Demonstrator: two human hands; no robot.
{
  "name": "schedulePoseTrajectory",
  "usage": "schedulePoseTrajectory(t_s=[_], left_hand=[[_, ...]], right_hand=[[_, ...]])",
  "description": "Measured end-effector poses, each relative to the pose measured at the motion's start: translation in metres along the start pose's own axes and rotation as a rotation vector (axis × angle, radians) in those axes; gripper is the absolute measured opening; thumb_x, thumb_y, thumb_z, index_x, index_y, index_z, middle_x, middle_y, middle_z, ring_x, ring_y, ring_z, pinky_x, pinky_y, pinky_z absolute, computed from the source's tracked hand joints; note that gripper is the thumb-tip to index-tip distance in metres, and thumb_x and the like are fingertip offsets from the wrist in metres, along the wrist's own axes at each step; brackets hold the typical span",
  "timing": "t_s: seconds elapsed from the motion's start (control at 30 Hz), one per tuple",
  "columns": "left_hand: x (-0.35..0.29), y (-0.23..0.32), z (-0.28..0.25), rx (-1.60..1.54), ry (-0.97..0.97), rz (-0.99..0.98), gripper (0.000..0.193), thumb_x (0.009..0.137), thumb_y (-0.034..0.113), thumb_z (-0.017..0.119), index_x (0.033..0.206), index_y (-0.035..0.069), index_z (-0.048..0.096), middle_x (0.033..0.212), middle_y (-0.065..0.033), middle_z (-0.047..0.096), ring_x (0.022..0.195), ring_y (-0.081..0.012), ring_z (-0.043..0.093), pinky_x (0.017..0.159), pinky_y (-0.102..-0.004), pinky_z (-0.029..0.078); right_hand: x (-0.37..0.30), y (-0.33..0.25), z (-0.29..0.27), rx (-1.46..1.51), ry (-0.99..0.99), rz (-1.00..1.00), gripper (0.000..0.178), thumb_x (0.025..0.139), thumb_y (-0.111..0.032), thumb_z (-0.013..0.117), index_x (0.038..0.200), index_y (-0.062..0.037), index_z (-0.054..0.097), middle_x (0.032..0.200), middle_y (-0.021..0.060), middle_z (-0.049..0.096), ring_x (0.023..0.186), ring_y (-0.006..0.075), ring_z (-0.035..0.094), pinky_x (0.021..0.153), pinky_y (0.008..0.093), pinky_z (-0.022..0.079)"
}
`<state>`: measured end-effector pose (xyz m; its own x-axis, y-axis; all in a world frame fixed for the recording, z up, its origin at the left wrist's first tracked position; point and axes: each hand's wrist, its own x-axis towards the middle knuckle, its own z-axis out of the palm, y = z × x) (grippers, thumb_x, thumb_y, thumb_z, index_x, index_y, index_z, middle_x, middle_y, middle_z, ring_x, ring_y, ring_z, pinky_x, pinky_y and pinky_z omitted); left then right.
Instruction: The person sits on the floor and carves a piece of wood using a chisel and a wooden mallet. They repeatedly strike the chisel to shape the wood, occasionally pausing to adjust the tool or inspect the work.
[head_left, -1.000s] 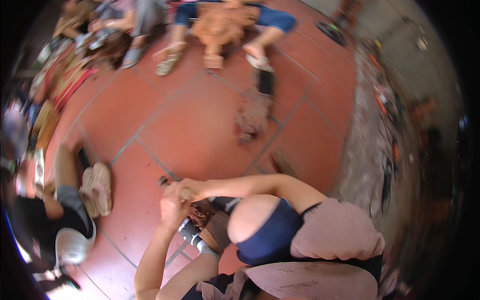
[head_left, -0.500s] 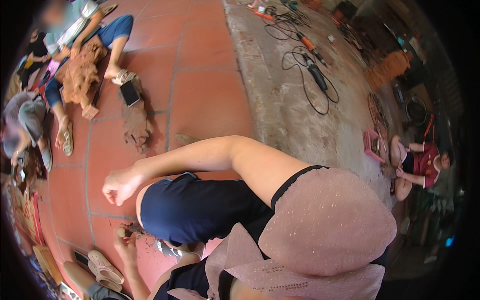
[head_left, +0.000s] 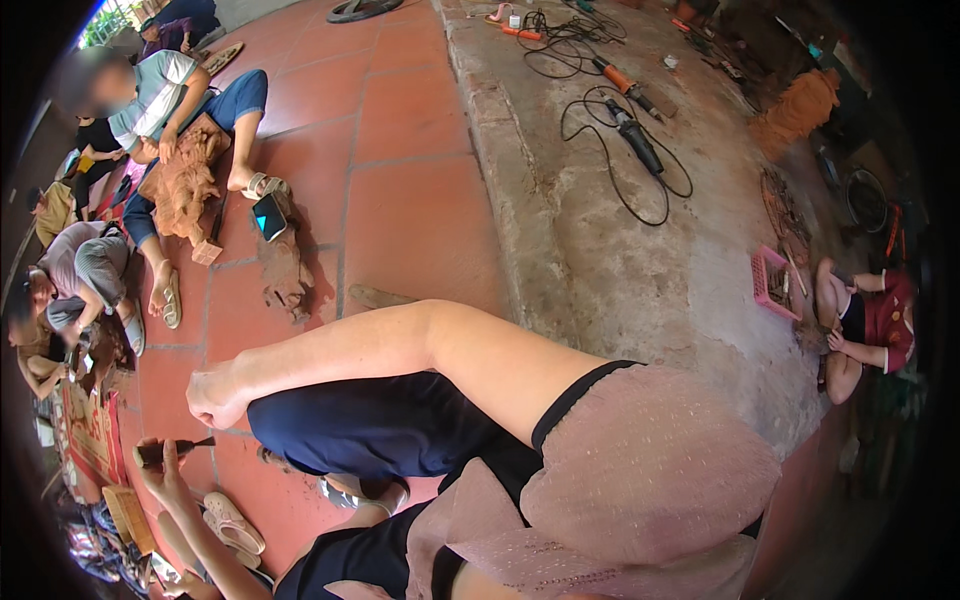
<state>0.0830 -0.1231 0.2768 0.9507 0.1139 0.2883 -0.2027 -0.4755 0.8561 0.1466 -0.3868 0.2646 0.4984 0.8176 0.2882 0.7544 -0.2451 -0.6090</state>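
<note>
My left hand (head_left: 166, 482) is raised at the lower left, its fingers closed round a short tool with a dark handle (head_left: 150, 455). The tool's narrow dark end (head_left: 198, 443) points right; whether it is a chisel or a brush I cannot tell. My right arm reaches across over my bent knee in navy trousers (head_left: 350, 425). At its end, my right hand (head_left: 215, 398) is curled into a fist just beyond the knee, above the tool. What that fist holds, if anything, is hidden.
A person at upper left handles a carved wooden piece (head_left: 188, 185). A phone (head_left: 270, 216) rests on brown wood (head_left: 288, 280). Corded power tools (head_left: 635, 140) lie on concrete. Beige clogs (head_left: 232, 525) sit near my left forearm. Another person with a pink basket (head_left: 772, 283) is at right.
My left hand has moved left and up, bringing the dark tool into clear sight. My right fist has shifted slightly left and down. The view has tilted, showing more people at left.
</note>
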Motion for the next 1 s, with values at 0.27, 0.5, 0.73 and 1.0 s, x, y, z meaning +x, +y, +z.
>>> schedulePoseTrajectory(t_s=[0.27, 0.5, 0.73, 1.0], left_hand=[[-0.051, 0.047, 0.004, -0.147, 0.163, -0.076, 0.022, 0.088, 0.011, 0.067, 0.099, -0.003, 0.054, 0.083, -0.0096, 0.062, 0.069, -0.0186, 0.067, 0.06, -0.0301, 0.057], [-0.043, 0.038, -0.025, -0.02, 0.413, -0.076, 0.031, 0.079, 0.018, 0.078, 0.076, 0.005, 0.051, 0.064, -0.0032, 0.056, 0.058, -0.0123, 0.058, 0.05, -0.0241, 0.041], [-0.027, -0.081, -0.08, -0.036, 0.23, -0.263, 0.024, 0.075, 0.015, 0.081, 0.083, 0.006, 0.06, 0.074, -0.0043, 0.063, 0.062, -0.0136, 0.062, 0.053, -0.0263, 0.049], [-0.024, -0.192, -0.061, -0.295, -0.108, -0.569, 0.033, 0.084, 0.019, 0.072, 0.112, 0.005, 0.06, 0.099, -0.0083, 0.066, 0.088, -0.0173, 0.066, 0.075, -0.0296, 0.056]], right_hand=[[0.052, -0.018, 0.04, -0.167, -0.262, -0.158, 0.052, 0.071, -0.048, 0.07, 0.092, 0.0, 0.069, 0.088, 0.02, 0.068, 0.088, 0.0369, 0.064, 0.078, 0.0468, 0.051], [0.119, -0.061, 0.056, -0.225, -0.511, -0.219, 0.034, 0.073, -0.035, 0.069, 0.09, -0.0058, 0.068, 0.081, 0.0154, 0.068, 0.083, 0.0324, 0.066, 0.074, 0.0431, 0.052], [0.19, -0.022, 0.119, 0.107, -0.687, 0.0, 0.022, 0.08, -0.021, 0.066, 0.087, -0.0003, 0.065, 0.064, 0.0097, 0.066, 0.056, 0.0187, 0.066, 0.054, 0.0299, 0.055], [0.2, 0.08, 0.22, 0.376, -0.883, 0.259, 0.022, 0.08, -0.017, 0.071, 0.092, -0.0004, 0.061, 0.077, 0.0068, 0.065, 0.063, 0.014, 0.065, 0.056, 0.0278, 0.055]])
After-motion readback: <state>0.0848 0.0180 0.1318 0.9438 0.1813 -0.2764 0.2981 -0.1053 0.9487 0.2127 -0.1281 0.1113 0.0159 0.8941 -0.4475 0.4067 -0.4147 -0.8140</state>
